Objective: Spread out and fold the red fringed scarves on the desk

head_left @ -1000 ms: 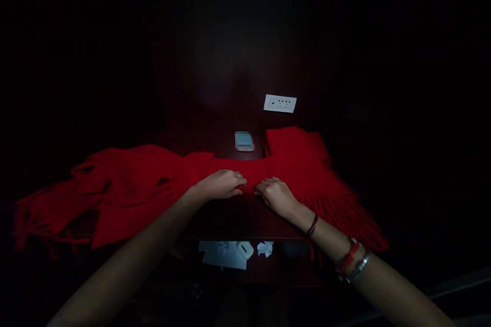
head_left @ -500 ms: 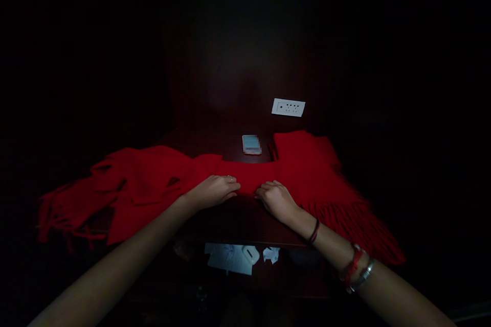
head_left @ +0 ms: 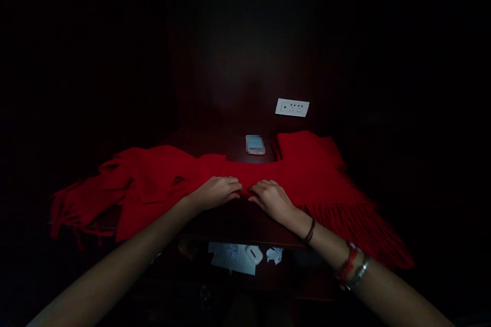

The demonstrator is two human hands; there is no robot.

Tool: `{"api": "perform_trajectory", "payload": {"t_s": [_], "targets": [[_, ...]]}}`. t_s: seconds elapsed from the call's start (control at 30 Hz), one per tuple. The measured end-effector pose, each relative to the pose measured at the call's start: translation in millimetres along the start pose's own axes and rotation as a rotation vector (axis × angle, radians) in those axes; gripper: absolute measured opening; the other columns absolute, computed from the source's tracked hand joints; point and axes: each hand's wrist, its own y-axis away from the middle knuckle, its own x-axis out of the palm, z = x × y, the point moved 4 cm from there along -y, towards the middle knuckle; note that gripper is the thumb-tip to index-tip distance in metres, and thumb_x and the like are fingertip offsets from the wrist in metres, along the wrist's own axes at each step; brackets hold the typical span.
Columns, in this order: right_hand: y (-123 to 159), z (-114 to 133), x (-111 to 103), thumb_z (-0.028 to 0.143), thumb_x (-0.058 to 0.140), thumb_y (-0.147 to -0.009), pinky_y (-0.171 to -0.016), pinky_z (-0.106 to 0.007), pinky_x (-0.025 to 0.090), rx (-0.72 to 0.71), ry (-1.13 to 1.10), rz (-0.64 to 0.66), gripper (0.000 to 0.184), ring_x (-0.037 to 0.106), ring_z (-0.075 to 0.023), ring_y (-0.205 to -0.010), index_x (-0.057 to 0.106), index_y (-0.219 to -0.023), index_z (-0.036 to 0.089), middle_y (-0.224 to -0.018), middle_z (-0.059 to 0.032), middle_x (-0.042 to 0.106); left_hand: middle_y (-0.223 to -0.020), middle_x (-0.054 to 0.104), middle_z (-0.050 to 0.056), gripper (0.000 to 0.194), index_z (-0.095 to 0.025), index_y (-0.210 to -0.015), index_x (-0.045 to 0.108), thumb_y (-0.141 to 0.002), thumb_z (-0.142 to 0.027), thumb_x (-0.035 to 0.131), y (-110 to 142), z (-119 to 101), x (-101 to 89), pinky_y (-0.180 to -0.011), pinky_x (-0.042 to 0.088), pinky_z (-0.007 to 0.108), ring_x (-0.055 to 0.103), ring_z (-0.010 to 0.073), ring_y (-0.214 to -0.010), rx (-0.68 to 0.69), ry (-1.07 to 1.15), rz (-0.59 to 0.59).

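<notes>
A red fringed scarf (head_left: pixel 314 173) lies across a dark desk (head_left: pixel 230 219), bunched on the left and flatter on the right. Its tassels spread out at both ends. At the near edge of its narrow middle, my left hand (head_left: pixel 217 191) has its fingers closed on the cloth; a ring shows on one finger. Just to the right, my right hand (head_left: pixel 271 198) pinches the same edge, with a small gap between the two hands. The fingertips are partly hidden by the dim light.
Behind the scarf lies a phone (head_left: pixel 255 144). A white socket plate (head_left: pixel 292 107) is on the wall at the back. Below the desktop edge are a printed sheet (head_left: pixel 233 259), a small white case (head_left: pixel 253 254) and crumpled paper (head_left: pixel 274 255). The surroundings are very dark.
My right hand has slid left along the scarf's edge, closer to my left hand. The left hand has hardly moved. The whole view has shifted slightly.
</notes>
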Motion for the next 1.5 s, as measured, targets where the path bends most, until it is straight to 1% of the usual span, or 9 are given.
{"api": "perform_trajectory", "payload": {"t_s": [0.17,0.33,0.43,0.53,0.67,0.83,1.1,1.27,1.5], "targets": [[3,2,0,0.022,0.042,-0.082,-0.070,-0.026,0.034,-0.023,0.055,0.042,0.016,0.052,-0.0146,-0.075,0.058,-0.083,0.017,-0.081,-0.0046,0.060,-0.083,0.055,0.002,0.015,-0.018,-0.082,0.053,-0.083,-0.025,0.040,0,-1,1.4,-0.064,0.038,0.022,0.052,0.0133,-0.074,0.016,0.016,0.039],[37,-29,-16,0.021,0.040,-0.083,-0.071,-0.027,0.034,0.105,0.136,0.060,0.020,0.050,-0.0162,-0.080,0.059,-0.086,0.016,-0.083,-0.0075,0.059,-0.073,0.056,0.001,0.012,-0.017,-0.074,0.056,-0.079,-0.025,0.047,-8,7,-8.0,-0.059,0.036,0.019,0.052,0.0114,-0.067,0.052,0.148,0.186],[63,-49,-25,0.022,0.038,-0.084,-0.071,-0.028,0.035,0.214,0.174,0.060,0.022,0.049,-0.0167,-0.080,0.059,-0.085,0.016,-0.083,-0.0076,0.058,-0.068,0.058,-0.001,0.020,-0.019,-0.079,0.058,-0.079,-0.035,0.046,-31,12,-10.4,-0.054,0.035,0.018,0.051,0.0098,-0.060,0.072,0.296,0.328],[75,-53,-26,0.022,0.038,-0.084,-0.072,-0.027,0.035,0.240,0.171,0.054,0.021,0.048,-0.0163,-0.080,0.059,-0.085,0.016,-0.083,-0.0069,0.058,-0.073,0.060,0.001,0.028,-0.019,-0.082,0.060,-0.082,-0.038,0.039,-70,16,-10.1,-0.060,0.036,0.019,0.053,0.0108,-0.064,0.075,0.315,0.275],[68,-38,-17,0.017,0.041,-0.082,-0.072,-0.028,0.035,0.171,0.168,0.068,0.017,0.047,-0.0169,-0.082,0.057,-0.086,0.016,-0.085,-0.0072,0.057,-0.087,0.060,0.006,0.026,-0.016,-0.086,0.059,-0.077,-0.036,0.046,-109,22,1.4,-0.071,0.037,0.022,0.053,0.0149,-0.079,0.063,0.193,0.167],[53,-22,-10,0.014,0.043,-0.080,-0.067,-0.028,0.037,0.094,0.199,0.071,0.013,0.049,-0.0174,-0.077,0.056,-0.083,0.015,-0.082,-0.0070,0.057,-0.109,0.053,0.011,0.036,-0.013,-0.103,0.051,-0.076,-0.036,0.044,-123,47,23.1,-0.080,0.033,0.024,0.047,0.0177,-0.098,-0.082,0.210,0.130],[42,-19,-14,0.013,0.039,-0.081,-0.061,-0.025,0.039,0.085,0.175,0.144,0.017,0.052,-0.0160,-0.073,0.054,-0.089,0.015,-0.084,-0.0076,0.056,-0.075,0.061,0.003,0.022,-0.014,-0.074,0.059,-0.069,-0.034,0.049,-139,68,35.2,-0.061,0.036,0.021,0.052,0.0147,-0.069,-0.229,0.614,0.367],[46,-29,-29,0.017,0.032,-0.084,-0.062,-0.023,0.039,0.249,0.059,0.084,0.024,0.054,-0.0142,-0.071,0.053,-0.097,0.016,-0.085,-0.0075,0.056,-0.075,0.060,0.003,0.012,-0.013,-0.071,0.058,-0.064,-0.021,0.052,-150,68,24.7,-0.065,0.037,0.021,0.052,0.0127,-0.070,-0.289,0.872,0.263],[56,-53,-66,0.009,0.034,-0.079,-0.073,-0.023,0.040,0.331,-0.215,-0.279,0.035,0.052,-0.0122,-0.079,0.051,-0.110,0.016,-0.092,-0.0066,0.057,-0.084,0.058,0.004,0.029,-0.015,-0.097,0.054,-0.068,-0.018,0.053,-183,60,-13.2,-0.062,0.042,0.024,0.053,0.0112,-0.066,-0.383,1.189,-0.050]]}}
